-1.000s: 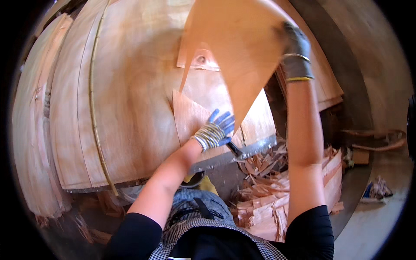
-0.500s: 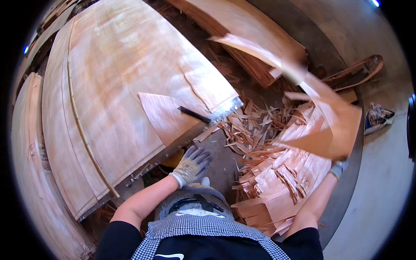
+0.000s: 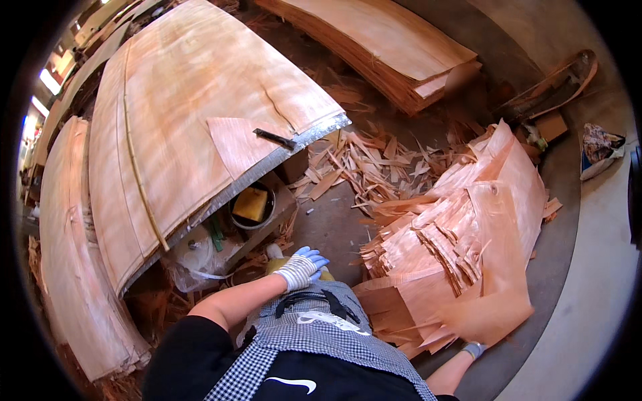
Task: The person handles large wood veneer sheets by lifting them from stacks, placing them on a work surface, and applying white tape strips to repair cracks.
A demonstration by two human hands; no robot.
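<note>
My right hand [image 3: 475, 349], in a glove, is at the near end of a long thin wood veneer sheet [image 3: 498, 294], its fingers mostly hidden behind the sheet as they grip it. The sheet lies along a heap of torn veneer pieces [image 3: 441, 230] on the right, its near end blurred. In a striped glove with bluish fingers, my left hand [image 3: 302, 267] rests over my lap by the checked apron, holding nothing, fingers stretched out. Ahead of it, a black-handled tool, perhaps a knife [image 3: 274, 138], lies on a small veneer piece [image 3: 231, 150] at the bench edge.
A wide veneer stack [image 3: 194, 100] covers the bench, a thin strip [image 3: 137, 180] along it. Beneath the edge stand a round container with a yellow block [image 3: 251, 204] and a plastic bag [image 3: 194, 260]. Another stack [image 3: 381, 47] lies far right; scraps [image 3: 364, 167] litter the floor.
The veneer sheet, raised and swinging over the heap before, has come down along it. My right hand has moved closer to my body with it. My left hand stays near my lap.
</note>
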